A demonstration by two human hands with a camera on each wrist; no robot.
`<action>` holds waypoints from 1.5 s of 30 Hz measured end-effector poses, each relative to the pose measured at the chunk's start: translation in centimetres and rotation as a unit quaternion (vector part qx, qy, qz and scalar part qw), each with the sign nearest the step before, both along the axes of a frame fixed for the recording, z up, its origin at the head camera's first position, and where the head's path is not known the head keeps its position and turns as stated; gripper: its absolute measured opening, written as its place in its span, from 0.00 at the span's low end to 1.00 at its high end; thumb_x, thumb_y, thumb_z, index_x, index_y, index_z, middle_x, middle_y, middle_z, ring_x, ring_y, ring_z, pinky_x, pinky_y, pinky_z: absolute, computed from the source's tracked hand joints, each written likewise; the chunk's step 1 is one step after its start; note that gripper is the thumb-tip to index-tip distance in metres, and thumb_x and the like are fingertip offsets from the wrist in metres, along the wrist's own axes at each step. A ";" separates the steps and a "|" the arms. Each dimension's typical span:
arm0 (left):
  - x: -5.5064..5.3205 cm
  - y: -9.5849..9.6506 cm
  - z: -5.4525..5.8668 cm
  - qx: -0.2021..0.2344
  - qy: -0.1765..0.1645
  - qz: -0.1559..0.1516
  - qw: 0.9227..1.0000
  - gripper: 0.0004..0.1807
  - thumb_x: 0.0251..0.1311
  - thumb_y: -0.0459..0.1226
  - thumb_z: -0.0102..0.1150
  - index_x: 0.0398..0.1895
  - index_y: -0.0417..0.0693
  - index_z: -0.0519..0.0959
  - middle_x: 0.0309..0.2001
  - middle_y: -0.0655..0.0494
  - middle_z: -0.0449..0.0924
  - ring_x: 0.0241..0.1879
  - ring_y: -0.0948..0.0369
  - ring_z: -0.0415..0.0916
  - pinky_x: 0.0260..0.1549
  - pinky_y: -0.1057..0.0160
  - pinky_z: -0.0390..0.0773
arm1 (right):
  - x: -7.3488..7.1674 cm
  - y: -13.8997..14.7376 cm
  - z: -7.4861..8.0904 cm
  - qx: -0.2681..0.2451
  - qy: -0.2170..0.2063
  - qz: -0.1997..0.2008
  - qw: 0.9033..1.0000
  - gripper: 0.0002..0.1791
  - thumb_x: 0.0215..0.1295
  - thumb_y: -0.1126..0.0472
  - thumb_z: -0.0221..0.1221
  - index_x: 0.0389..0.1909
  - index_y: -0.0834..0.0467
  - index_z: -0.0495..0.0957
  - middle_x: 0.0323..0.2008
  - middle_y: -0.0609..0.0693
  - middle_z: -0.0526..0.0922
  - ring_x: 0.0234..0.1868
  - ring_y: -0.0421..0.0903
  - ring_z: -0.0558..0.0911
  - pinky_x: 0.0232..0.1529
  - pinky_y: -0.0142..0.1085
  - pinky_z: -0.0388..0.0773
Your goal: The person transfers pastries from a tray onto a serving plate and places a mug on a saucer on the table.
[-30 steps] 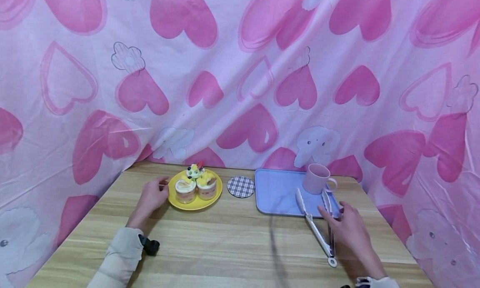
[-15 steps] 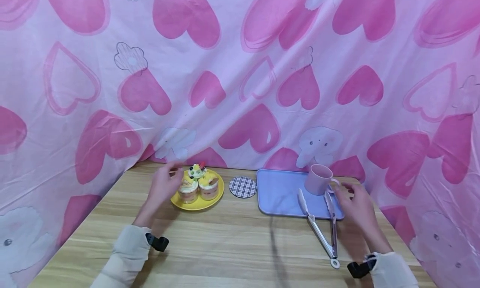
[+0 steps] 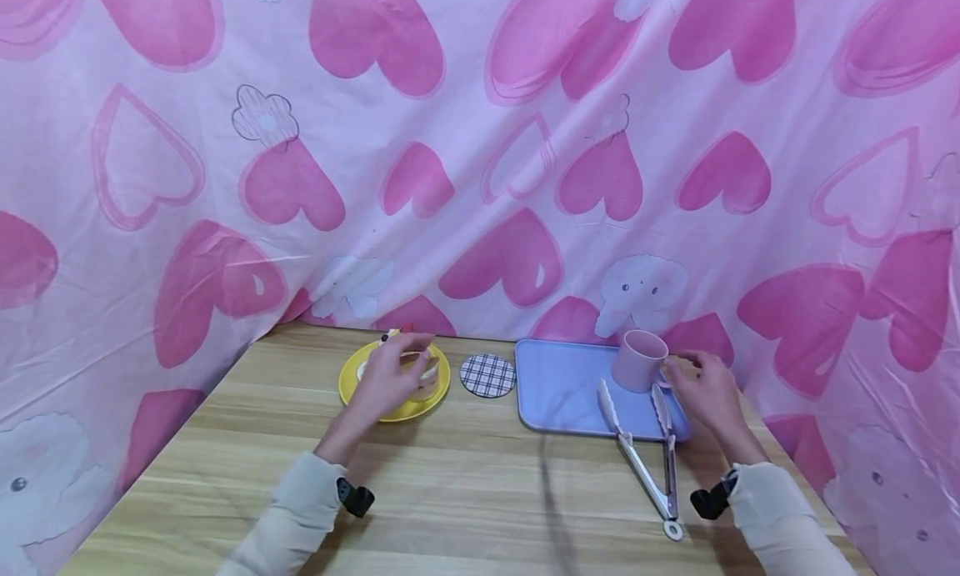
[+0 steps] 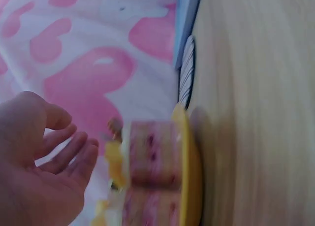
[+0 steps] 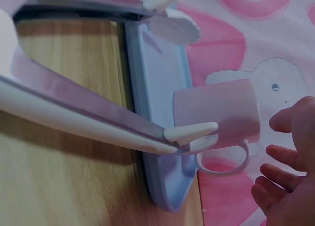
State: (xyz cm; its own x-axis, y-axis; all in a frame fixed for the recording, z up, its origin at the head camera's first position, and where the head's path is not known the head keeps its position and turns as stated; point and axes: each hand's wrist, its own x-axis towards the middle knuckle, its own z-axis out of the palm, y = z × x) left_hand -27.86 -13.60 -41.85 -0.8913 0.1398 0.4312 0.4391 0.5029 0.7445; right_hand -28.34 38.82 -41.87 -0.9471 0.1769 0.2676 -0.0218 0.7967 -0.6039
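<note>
My left hand (image 3: 386, 380) hovers over the yellow plate (image 3: 347, 386), its fingers loosely bent and holding nothing. Layered dessert cups topped with cream and fruit stand on that plate; the hand hides much of them in the head view. One dessert cup (image 4: 155, 152) shows just beyond the fingers in the left wrist view. On the right, my right hand (image 3: 705, 393) is beside the handle of a pink mug (image 3: 639, 363). A gap separates its relaxed fingers (image 5: 283, 159) from the mug in the right wrist view. Metal tongs (image 3: 647, 472) lie spread, tips on the blue tray (image 3: 555, 393).
Between plate and tray lies a round checked coaster (image 3: 487, 376). The mug stands upright at the tray's right part. A pink heart-print curtain (image 3: 480, 184) hangs behind the wooden table (image 3: 450, 493).
My left hand has moved right from the plate's left edge to above the dessert cups. My right hand has left the tongs and moved up beside the mug handle.
</note>
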 end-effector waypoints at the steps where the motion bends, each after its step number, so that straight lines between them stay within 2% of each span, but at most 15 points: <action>1: -0.1 0.6 -0.2 -0.002 0.004 -0.007 1.000 0.19 0.75 0.32 0.61 0.66 0.40 0.82 0.63 0.43 0.86 0.63 0.49 0.84 0.63 0.49 0.85 | -0.2 0.1 -0.1 -0.001 -0.004 0.003 1.000 0.35 0.83 0.45 0.53 0.75 0.68 0.70 0.72 0.73 0.72 0.74 0.76 0.67 0.69 0.75 0.69; 7: -0.3 3.6 -0.9 -0.045 0.053 -0.028 0.997 0.20 0.71 0.29 0.63 0.65 0.42 0.83 0.63 0.44 0.85 0.65 0.49 0.82 0.65 0.49 0.84 | -1.4 -0.1 -0.8 -0.010 -0.032 0.009 0.999 0.40 0.83 0.39 0.50 0.78 0.67 0.67 0.71 0.73 0.73 0.69 0.72 0.70 0.69 0.72 0.72; 10: -0.5 4.9 -1.1 -0.067 0.054 -0.034 0.996 0.21 0.72 0.30 0.63 0.66 0.45 0.83 0.65 0.45 0.85 0.67 0.49 0.81 0.67 0.48 0.82 | -1.9 -0.2 -1.1 -0.018 -0.044 0.015 0.999 0.44 0.83 0.34 0.46 0.78 0.69 0.65 0.70 0.73 0.73 0.67 0.70 0.72 0.69 0.70 0.74; 14: -0.9 6.2 -1.6 -0.090 0.022 -0.046 0.995 0.23 0.74 0.33 0.62 0.70 0.44 0.80 0.67 0.43 0.83 0.69 0.48 0.80 0.70 0.47 0.80 | -2.6 -0.5 -1.5 -0.028 -0.055 0.013 0.998 0.47 0.83 0.31 0.42 0.78 0.70 0.63 0.71 0.74 0.72 0.67 0.70 0.73 0.71 0.69 0.72; 19: -1.5 7.3 -2.7 -0.117 -0.044 -0.061 0.990 0.28 0.74 0.34 0.62 0.75 0.39 0.75 0.71 0.40 0.79 0.72 0.45 0.76 0.74 0.45 0.76 | -2.9 -0.7 -1.6 -0.023 -0.074 -0.012 0.997 0.48 0.83 0.31 0.39 0.76 0.72 0.64 0.68 0.74 0.73 0.65 0.70 0.74 0.71 0.68 0.73; 22: -1.8 7.7 -3.5 -0.127 -0.077 -0.071 0.986 0.30 0.74 0.34 0.61 0.77 0.35 0.72 0.74 0.36 0.75 0.75 0.43 0.73 0.76 0.43 0.73 | -2.8 -0.7 -1.6 -0.035 -0.099 -0.026 0.994 0.51 0.81 0.28 0.37 0.77 0.72 0.61 0.69 0.75 0.71 0.66 0.70 0.73 0.72 0.68 0.72; 26: -2.2 8.1 -4.3 -0.147 -0.098 -0.066 0.982 0.31 0.74 0.36 0.61 0.76 0.32 0.71 0.74 0.32 0.74 0.76 0.41 0.71 0.76 0.42 0.72 | -2.7 -0.5 -1.5 -0.066 -0.127 -0.027 0.989 0.56 0.78 0.23 0.37 0.80 0.70 0.57 0.72 0.73 0.67 0.67 0.69 0.70 0.74 0.69 0.70; 32: -2.5 8.3 -4.6 -0.144 -0.098 -0.050 0.983 0.30 0.72 0.36 0.62 0.73 0.28 0.73 0.75 0.27 0.70 0.78 0.36 0.67 0.78 0.39 0.69 | -2.8 -0.1 -1.7 -0.151 -0.156 -0.009 0.976 0.56 0.72 0.18 0.42 0.79 0.63 0.57 0.70 0.67 0.65 0.69 0.66 0.64 0.72 0.68 0.65; 36: -2.6 8.3 -4.9 -0.139 -0.098 -0.058 0.984 0.29 0.72 0.36 0.62 0.72 0.28 0.75 0.74 0.28 0.72 0.76 0.37 0.70 0.76 0.39 0.72 | -3.0 0.2 -1.9 -0.165 -0.150 -0.003 0.975 0.55 0.72 0.19 0.44 0.77 0.63 0.59 0.66 0.65 0.66 0.67 0.64 0.65 0.69 0.64 0.67; 40: -2.7 8.3 -5.3 -0.139 -0.079 -0.077 0.984 0.29 0.69 0.36 0.62 0.69 0.27 0.77 0.69 0.31 0.78 0.71 0.39 0.76 0.72 0.38 0.76 | -3.2 0.6 -2.2 -0.171 -0.139 0.007 0.975 0.52 0.75 0.21 0.44 0.74 0.65 0.62 0.65 0.65 0.67 0.65 0.61 0.66 0.66 0.57 0.68; 42: -2.7 8.3 -5.4 -0.136 -0.066 -0.087 0.985 0.29 0.68 0.36 0.63 0.68 0.27 0.78 0.68 0.32 0.80 0.70 0.39 0.76 0.72 0.38 0.75 | -3.3 0.9 -2.4 -0.189 -0.140 0.014 0.972 0.51 0.77 0.23 0.41 0.74 0.66 0.63 0.69 0.67 0.67 0.67 0.62 0.67 0.68 0.57 0.67; 45: -2.6 8.2 -5.5 -0.139 -0.056 -0.093 0.984 0.29 0.67 0.36 0.63 0.68 0.27 0.78 0.67 0.32 0.81 0.70 0.39 0.77 0.72 0.39 0.76 | -3.5 1.4 -2.6 -0.199 -0.151 0.022 0.968 0.51 0.80 0.25 0.36 0.78 0.66 0.62 0.75 0.69 0.66 0.72 0.64 0.66 0.77 0.63 0.64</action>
State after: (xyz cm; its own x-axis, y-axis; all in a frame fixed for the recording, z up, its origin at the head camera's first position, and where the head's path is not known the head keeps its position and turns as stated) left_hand -30.45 -5.37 -47.33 -0.8791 0.4040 0.2528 0.4654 0.6134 0.6381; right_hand -31.85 40.26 -44.45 -0.9804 0.1668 -0.1044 0.1755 0.5013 -0.8473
